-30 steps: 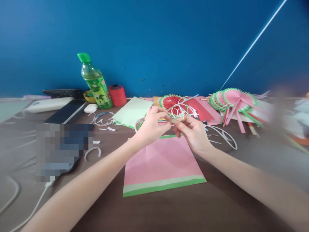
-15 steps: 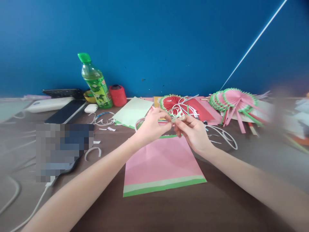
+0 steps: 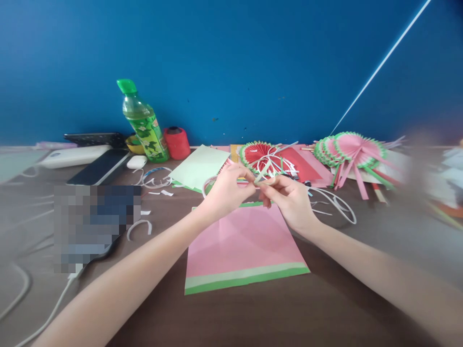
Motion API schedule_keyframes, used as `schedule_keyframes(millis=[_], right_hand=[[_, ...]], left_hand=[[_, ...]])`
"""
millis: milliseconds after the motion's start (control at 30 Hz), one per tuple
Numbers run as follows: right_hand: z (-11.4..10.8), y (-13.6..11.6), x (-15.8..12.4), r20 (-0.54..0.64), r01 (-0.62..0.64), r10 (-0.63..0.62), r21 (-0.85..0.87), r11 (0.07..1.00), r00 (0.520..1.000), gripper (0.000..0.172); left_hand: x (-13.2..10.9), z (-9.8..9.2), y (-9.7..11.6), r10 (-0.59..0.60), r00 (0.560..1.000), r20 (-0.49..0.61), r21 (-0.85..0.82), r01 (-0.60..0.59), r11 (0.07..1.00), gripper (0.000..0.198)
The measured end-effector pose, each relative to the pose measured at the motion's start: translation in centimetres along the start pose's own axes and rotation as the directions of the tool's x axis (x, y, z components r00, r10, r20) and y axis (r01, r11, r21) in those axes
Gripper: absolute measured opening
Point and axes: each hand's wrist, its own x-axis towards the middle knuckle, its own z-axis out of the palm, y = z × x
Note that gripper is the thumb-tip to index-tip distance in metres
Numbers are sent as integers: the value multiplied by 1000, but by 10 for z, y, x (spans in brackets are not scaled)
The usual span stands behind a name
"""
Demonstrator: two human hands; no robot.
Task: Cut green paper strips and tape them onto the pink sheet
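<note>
My left hand (image 3: 231, 188) is closed in a pinch, thumb against index finger. Its fingertips meet those of my right hand (image 3: 293, 202) above the far edge of a pink sheet of paper (image 3: 246, 238). Between them they hold a pale narrow strip (image 3: 265, 172), partly hidden by the fingers; its material is hard to make out. The pink sheet lies flat in front of me, with pale green and darker green bands along its near edge and green at its far edge.
Behind my hands lie a red pleated paper fan (image 3: 257, 156), white curled strips (image 3: 334, 202) and pale green sheets (image 3: 200, 166). Pink pleated fans (image 3: 358, 147) are at the right. A green bottle (image 3: 144, 127), a red object (image 3: 176, 143) and a dark phone (image 3: 98, 166) stand or lie left.
My right fingers have shifted slightly left against the left fingertips, and the pale strip has changed its angle. The pink sheet stays put.
</note>
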Motion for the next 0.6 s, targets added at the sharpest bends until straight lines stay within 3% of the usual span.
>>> schedule_keyframes(millis=[233,600], right_hand=[[-2,6,3,6,-47,47,130,990,999,15],[-1,5,2,25,-59,56,140,988,998,16]], left_hand=[[1,-1,-1,-31,998,63,-35,33,999,9],[1,-1,-1,-78,994,78,-101,86,991,10]])
